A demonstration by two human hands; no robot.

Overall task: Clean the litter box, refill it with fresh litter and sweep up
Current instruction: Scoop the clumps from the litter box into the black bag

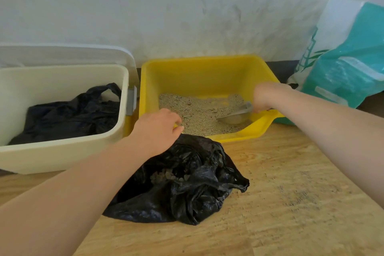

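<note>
A textured white wall [187, 6] closed off the back, and a wood-grain floor [291, 183] ran beneath, dusted with scattered grains toward the right. Against the wall the yellow litter box [207, 72] was set, its near rim tipped low, and a shallow bed of pale litter [197, 110] was spread across its bottom. A grey scoop [236, 115] was lying in the litter at the right side, its handle taken up by the right hand [268, 95], whose fingers were curled round it. The left hand [158, 129] was placed at the box's near left edge; its grip was closed around that rim, right where a crumpled black bag [187, 181] met the box. That bag was lying on the floor just in front of the box, and brownish clumps could be made out in its folds. Just beside the box on the left, a cream bin [62, 156] was standing, lined with another black bag [72, 112], its lid [72, 54] propped open behind it. At the far right, a teal and white sack [349, 58] was leaned against the wall.
</note>
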